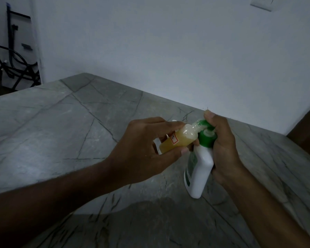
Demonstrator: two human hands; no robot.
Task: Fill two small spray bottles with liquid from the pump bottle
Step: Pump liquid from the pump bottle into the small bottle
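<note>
The small spray bottle [175, 139], uncapped and nearly full of yellow liquid, lies tilted in the grip of the left hand [143, 149], fingers curled round it, its open neck against the green pump head. The right hand [222, 140] wraps the white pump bottle [199, 169], thumb pressing on the pump, the bottle's base resting tilted on the counter [61, 131]. The counter is grey veined stone, dimly lit, meeting a plain pale wall [150, 51]. Far left, dark hoses [13, 67] hang in an opening.
</note>
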